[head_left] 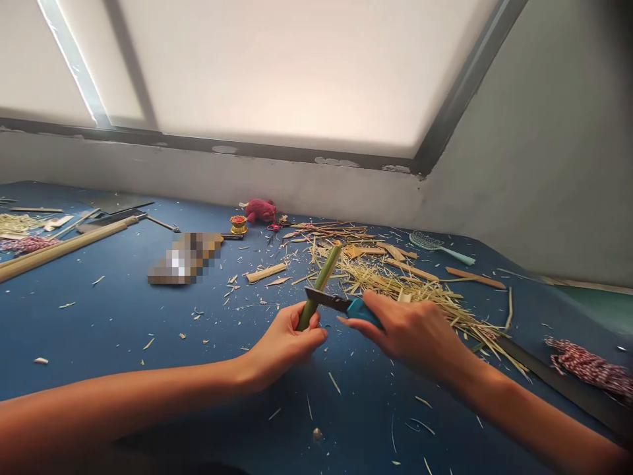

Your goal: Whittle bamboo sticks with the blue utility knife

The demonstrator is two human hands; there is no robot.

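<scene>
My left hand is closed round the lower end of a short green bamboo piece, which tilts up and to the right. In my right hand is a utility knife with a blue handle. Its dark blade lies across the bamboo just above my left fingers, and looks to be touching it. A heap of pale bamboo shavings spreads over the table behind both hands. Under my wrists, a few thin slivers are scattered on the blue surface.
Long bamboo poles lie at the left, near a blurred-out flat object. A small gold pot and dark red bundle stand by the wall. At the right are a pale green hairbrush and red-white cord.
</scene>
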